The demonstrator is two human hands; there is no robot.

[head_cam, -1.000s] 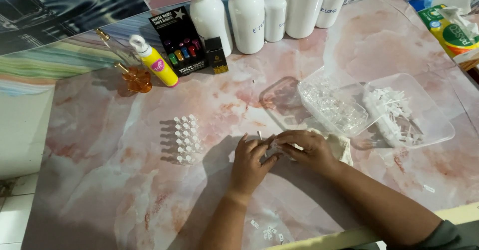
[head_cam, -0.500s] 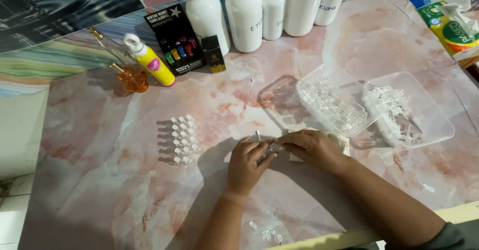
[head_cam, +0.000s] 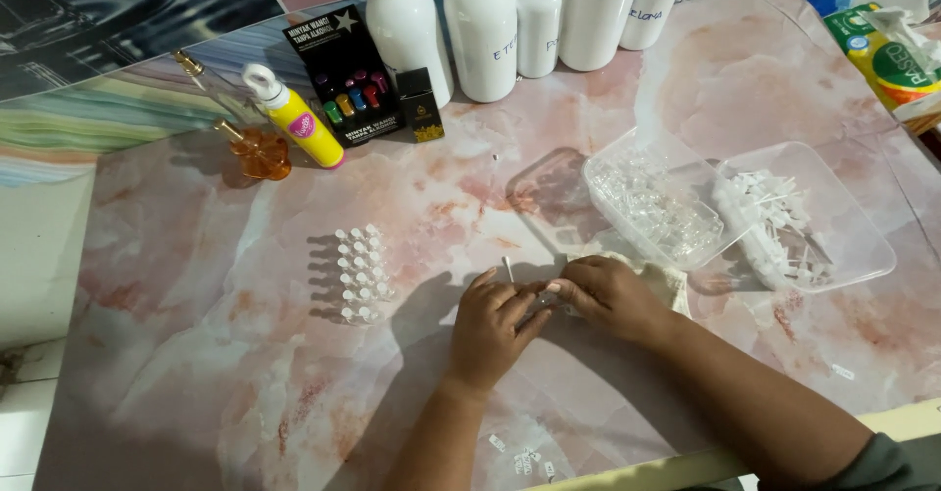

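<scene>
Behind my hands, white plastic bottles (head_cam: 480, 25), a yellow tube (head_cam: 294, 119) and an amber glass dropper (head_cam: 257, 148) are lining the far edge of the pink marbled table (head_cam: 196, 354), with two clear trays (head_cam: 745, 207) of small parts sitting to the right. Rows of tiny capped vials (head_cam: 359, 275) are standing just left. I am bringing my left hand (head_cam: 490, 326) and right hand (head_cam: 610, 297) together, fingertips pinching a small clear vial (head_cam: 542, 298) with a thin white stick (head_cam: 508, 269) rising beside it.
</scene>
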